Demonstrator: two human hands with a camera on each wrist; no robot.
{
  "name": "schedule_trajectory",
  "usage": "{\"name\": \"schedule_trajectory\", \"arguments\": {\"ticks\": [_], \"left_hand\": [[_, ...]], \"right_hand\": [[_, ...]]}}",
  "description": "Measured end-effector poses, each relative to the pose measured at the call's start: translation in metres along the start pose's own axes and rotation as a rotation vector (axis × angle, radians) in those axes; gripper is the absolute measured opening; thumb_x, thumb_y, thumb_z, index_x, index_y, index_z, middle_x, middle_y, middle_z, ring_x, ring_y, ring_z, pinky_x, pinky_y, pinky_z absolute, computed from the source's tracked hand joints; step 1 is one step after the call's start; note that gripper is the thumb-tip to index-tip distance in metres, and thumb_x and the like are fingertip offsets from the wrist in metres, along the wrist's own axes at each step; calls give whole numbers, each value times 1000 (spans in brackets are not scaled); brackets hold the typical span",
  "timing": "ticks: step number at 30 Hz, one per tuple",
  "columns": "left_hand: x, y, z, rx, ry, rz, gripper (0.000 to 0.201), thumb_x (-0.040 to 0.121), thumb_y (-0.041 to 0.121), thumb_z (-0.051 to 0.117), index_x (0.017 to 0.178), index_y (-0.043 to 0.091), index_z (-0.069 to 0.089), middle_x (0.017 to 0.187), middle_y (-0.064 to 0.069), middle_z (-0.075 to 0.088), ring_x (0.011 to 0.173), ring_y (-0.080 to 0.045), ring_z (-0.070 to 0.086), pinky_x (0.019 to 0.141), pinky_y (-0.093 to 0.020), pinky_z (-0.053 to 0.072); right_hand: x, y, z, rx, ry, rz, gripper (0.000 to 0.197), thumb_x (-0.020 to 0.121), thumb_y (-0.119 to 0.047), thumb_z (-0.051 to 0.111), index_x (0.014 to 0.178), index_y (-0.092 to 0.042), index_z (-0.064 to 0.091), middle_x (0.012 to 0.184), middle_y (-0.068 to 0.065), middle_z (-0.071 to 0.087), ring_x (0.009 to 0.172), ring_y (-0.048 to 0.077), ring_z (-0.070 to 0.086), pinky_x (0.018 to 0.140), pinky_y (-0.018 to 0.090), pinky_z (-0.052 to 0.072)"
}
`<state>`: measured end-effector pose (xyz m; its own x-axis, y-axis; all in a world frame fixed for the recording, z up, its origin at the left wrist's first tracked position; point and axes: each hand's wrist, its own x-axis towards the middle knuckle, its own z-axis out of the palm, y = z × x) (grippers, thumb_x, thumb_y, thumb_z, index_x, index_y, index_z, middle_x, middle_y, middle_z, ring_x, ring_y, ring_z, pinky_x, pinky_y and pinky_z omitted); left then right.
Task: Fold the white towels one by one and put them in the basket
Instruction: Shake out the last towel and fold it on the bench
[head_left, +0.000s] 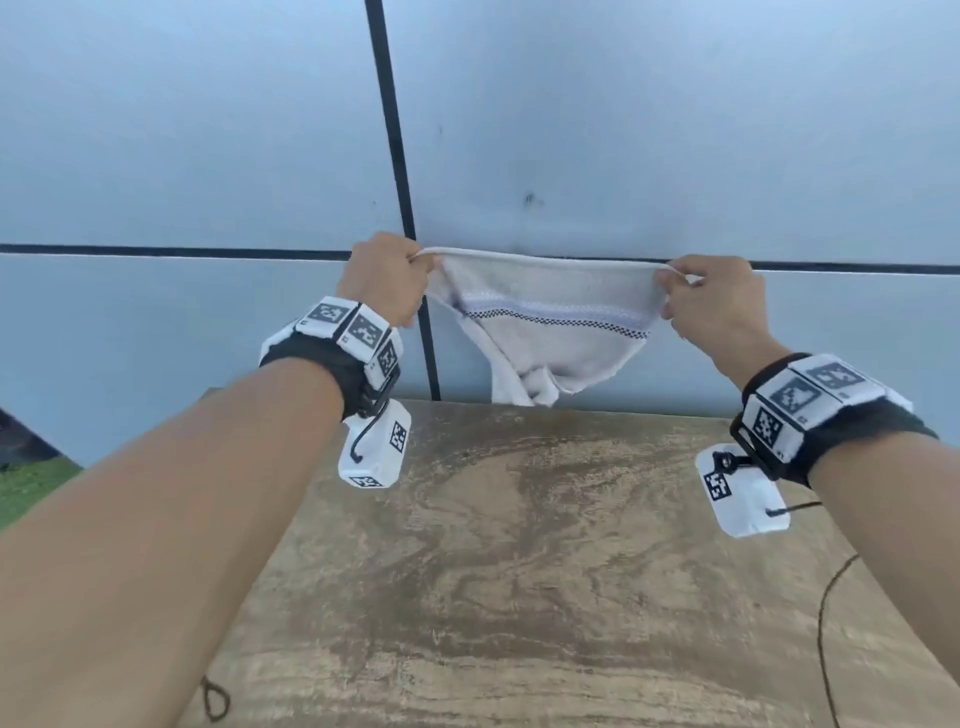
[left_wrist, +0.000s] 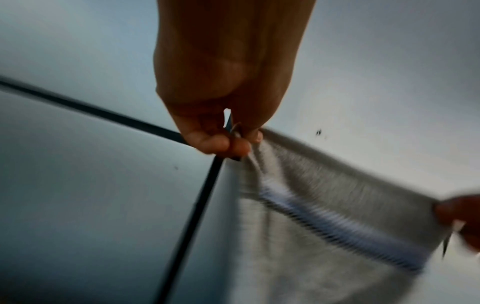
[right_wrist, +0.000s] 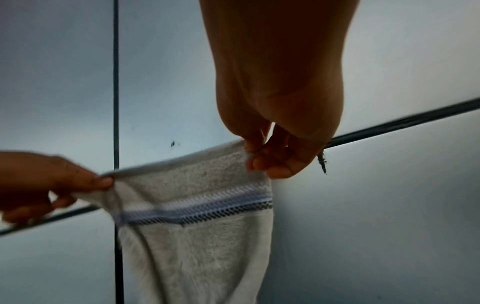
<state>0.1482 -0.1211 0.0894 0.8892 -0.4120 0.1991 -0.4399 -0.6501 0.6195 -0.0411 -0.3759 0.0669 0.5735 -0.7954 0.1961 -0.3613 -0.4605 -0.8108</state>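
A white towel (head_left: 545, 322) with a blue and black checked band hangs in the air above the far edge of the wooden table (head_left: 519, 571). My left hand (head_left: 415, 270) pinches its top left corner, and my right hand (head_left: 670, 283) pinches the top right corner. The top edge is stretched between them; the lower part sags and bunches just above the table edge. The left wrist view shows the left hand (left_wrist: 239, 142) pinching the towel (left_wrist: 324, 216). In the right wrist view the right hand (right_wrist: 255, 158) pinches the towel (right_wrist: 194, 236). No basket is in view.
A grey panelled wall (head_left: 675, 130) with black seams stands right behind the table. A thin black cable (head_left: 826, 623) runs over the table's right side. Green ground (head_left: 26, 488) shows at the left, beyond the table.
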Motion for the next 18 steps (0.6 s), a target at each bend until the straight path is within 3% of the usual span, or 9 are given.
{"name": "schedule_trajectory", "arguments": {"ticks": [2, 4, 7, 10, 13, 16, 18], "left_hand": [[-3, 14, 5, -267, -43, -122, 27, 100, 30, 54, 86, 10, 64, 65, -16, 64, 45, -25, 67, 50, -32, 56], [-7, 33, 4, -560, -77, -230, 16, 103, 25, 52, 95, 15, 61, 76, -22, 69, 52, -29, 71, 51, -35, 61], [-3, 47, 2, -703, -7, -138, 16, 104, 21, 52, 100, 11, 65, 93, -24, 70, 63, -36, 74, 60, -44, 63], [0, 37, -1, -412, 63, 65, 18, 99, 13, 55, 90, 4, 68, 83, -24, 67, 61, -39, 71, 57, -45, 62], [-4, 8, -2, -2, -41, 183, 14, 85, -2, 60, 75, 3, 67, 72, -22, 65, 67, -38, 70, 57, -42, 58], [-21, -20, -2, 121, -89, 184, 11, 92, 8, 64, 84, 10, 71, 75, -14, 68, 67, -35, 68, 64, -39, 56], [-37, -36, -2, 148, -115, 170, 11, 95, 18, 64, 87, 15, 71, 75, -11, 67, 65, -31, 65, 67, -39, 55]], "right_hand": [[2, -7, 1, 114, -10, 62, 18, 95, -21, 57, 82, -24, 70, 78, 8, 75, 55, 21, 66, 64, 34, 61], [3, -15, -2, 219, 4, 80, 21, 96, -17, 55, 81, -24, 68, 86, 8, 76, 59, 21, 72, 64, 33, 62], [5, -19, -9, 272, 87, 11, 26, 99, -17, 53, 80, -29, 67, 94, 3, 76, 68, 17, 75, 75, 41, 62], [3, -13, -18, 186, 32, 14, 24, 97, -19, 55, 78, -26, 68, 95, 6, 76, 68, 16, 75, 73, 43, 60], [-7, 1, -25, 31, -48, 13, 20, 93, -24, 60, 75, -25, 68, 88, 5, 77, 74, 24, 74, 65, 33, 56], [-25, 15, -29, -117, -84, -50, 19, 92, -30, 62, 76, -24, 71, 79, 8, 73, 76, 28, 69, 74, 38, 57], [-45, 24, -29, -184, -111, -91, 23, 93, -31, 63, 75, -18, 70, 77, 14, 69, 69, 27, 60, 66, 32, 49]]}}
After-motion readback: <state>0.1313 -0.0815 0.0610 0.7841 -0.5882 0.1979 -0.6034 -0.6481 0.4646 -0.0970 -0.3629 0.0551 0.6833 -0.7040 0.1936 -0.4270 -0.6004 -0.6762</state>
